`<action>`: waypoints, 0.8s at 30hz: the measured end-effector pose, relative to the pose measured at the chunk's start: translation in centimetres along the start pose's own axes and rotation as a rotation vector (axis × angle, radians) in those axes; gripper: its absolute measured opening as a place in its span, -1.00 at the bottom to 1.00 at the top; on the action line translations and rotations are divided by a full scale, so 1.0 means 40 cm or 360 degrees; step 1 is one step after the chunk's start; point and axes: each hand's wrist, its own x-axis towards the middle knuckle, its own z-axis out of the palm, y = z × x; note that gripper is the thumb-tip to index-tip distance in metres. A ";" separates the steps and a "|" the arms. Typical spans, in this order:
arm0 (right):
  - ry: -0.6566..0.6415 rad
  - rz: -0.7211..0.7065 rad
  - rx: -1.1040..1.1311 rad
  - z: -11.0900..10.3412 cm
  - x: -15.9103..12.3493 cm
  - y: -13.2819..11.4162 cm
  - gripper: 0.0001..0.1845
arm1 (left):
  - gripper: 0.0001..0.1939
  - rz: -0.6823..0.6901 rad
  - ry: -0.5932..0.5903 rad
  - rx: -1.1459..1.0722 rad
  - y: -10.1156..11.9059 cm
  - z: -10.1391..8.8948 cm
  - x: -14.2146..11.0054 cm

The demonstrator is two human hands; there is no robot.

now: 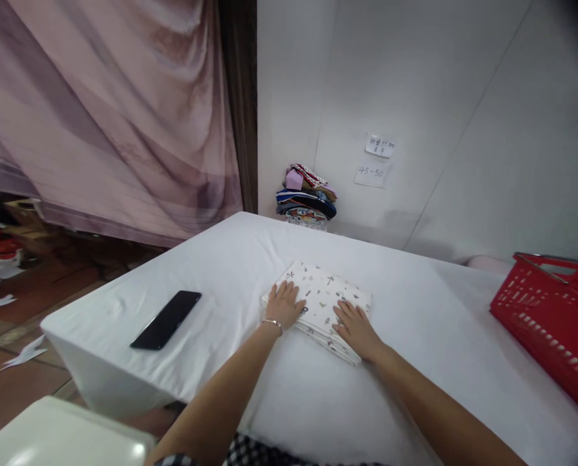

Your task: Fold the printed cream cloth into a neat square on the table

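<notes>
A folded white cloth with small scattered prints lies in several layers on the white-covered table. On its left edge rests my left hand, palm down with the fingers spread, a thin bracelet at the wrist. My right hand lies flat on the cloth's right side, fingers apart. Both hands touch the top of the cloth and neither grips it. Whether the cloth is a garment or a sheet, I cannot tell.
A black phone lies on the tablecloth to the left. At the right edge stands a red plastic basket. Folded clothes are stacked by the wall behind the table. A white stool is at the lower left.
</notes>
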 end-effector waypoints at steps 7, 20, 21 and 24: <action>-0.0223 0.0026 -0.0108 0.005 -0.012 0.014 -0.35 | -0.58 -0.0007 0.0118 -0.0204 0.000 -0.002 -0.010; -0.0008 -0.0136 -0.0252 -0.017 0.291 -0.128 -0.38 | -0.57 0.0027 0.0229 -0.0134 0.004 0.001 -0.020; 0.0040 -0.0159 -0.0260 -0.009 0.321 -0.136 -0.40 | -0.57 0.0022 0.0223 -0.0126 0.004 0.001 -0.021; 0.0124 -0.0192 -0.0305 0.020 0.397 -0.146 -0.42 | -0.56 0.0016 0.0202 -0.0126 0.004 0.001 -0.020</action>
